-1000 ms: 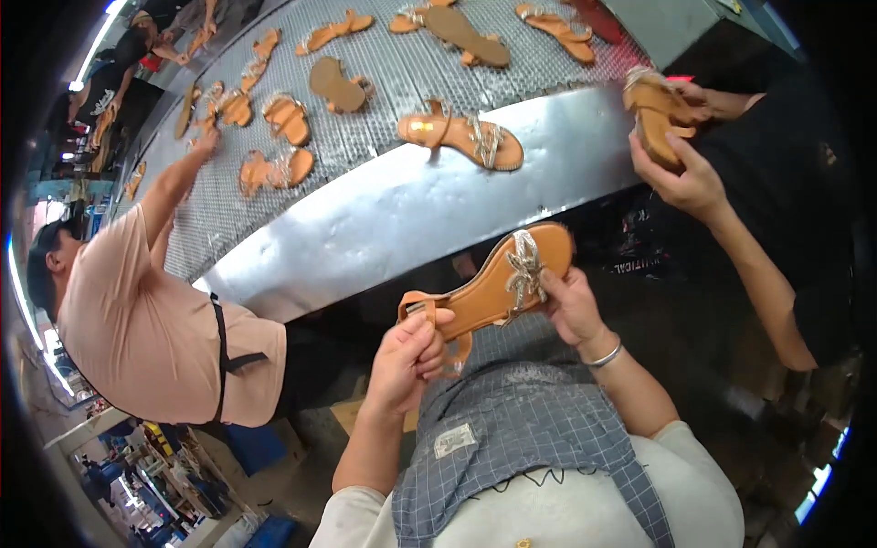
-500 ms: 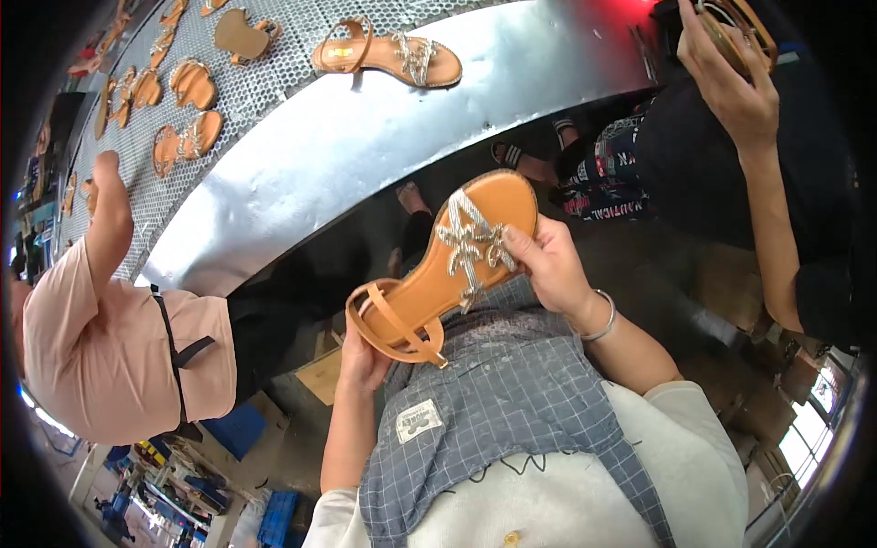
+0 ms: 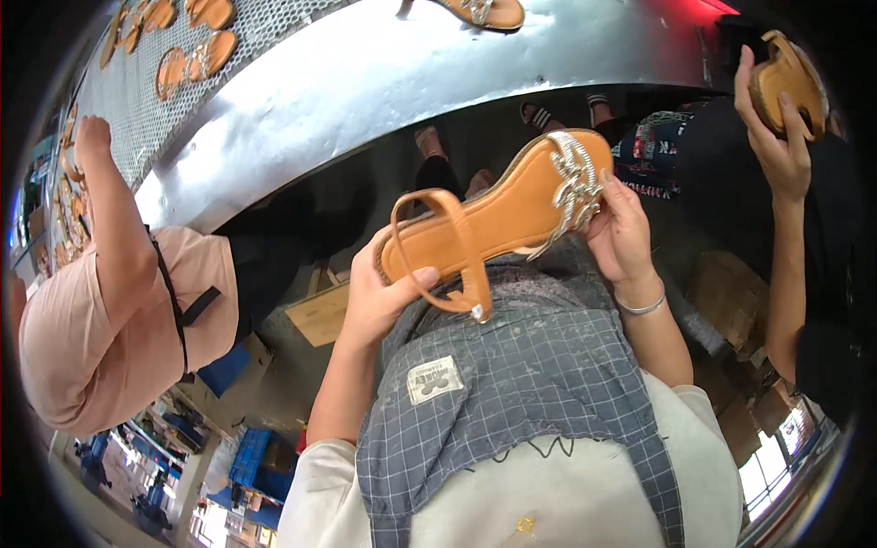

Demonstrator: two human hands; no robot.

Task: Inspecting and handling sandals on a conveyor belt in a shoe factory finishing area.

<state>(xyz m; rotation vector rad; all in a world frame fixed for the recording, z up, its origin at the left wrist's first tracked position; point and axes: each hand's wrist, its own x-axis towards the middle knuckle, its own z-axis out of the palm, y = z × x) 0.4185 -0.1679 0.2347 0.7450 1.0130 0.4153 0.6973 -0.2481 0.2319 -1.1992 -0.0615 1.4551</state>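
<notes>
A tan sandal (image 3: pixel 512 205) with silvery jewelled straps across the toe and a tan ankle strap is held up in front of my apron. My left hand (image 3: pixel 388 288) grips its heel end, the thumb resting on the footbed by the ankle strap. Around the toe end closes my right hand (image 3: pixel 621 228), its thumb at the edge beside the jewelled straps. The footbed faces up toward me, with the toe pointing to the upper right. The sole's underside and some of my fingers are hidden.
A shiny metal ledge (image 3: pixel 365 96) runs beyond me, beside a mesh conveyor (image 3: pixel 260 27) bearing several matching sandals. One sandal (image 3: pixel 493 13) lies on the ledge. At left a co-worker in a pink shirt (image 3: pixel 128 320) reaches to the conveyor; at right another person's hand (image 3: pixel 776 155) holds a sandal.
The sandal has turned clockwise and moved right, its toe lower. My left thumb now lies over the heel. My view has shifted, so the ledge and its sandal appear higher.
</notes>
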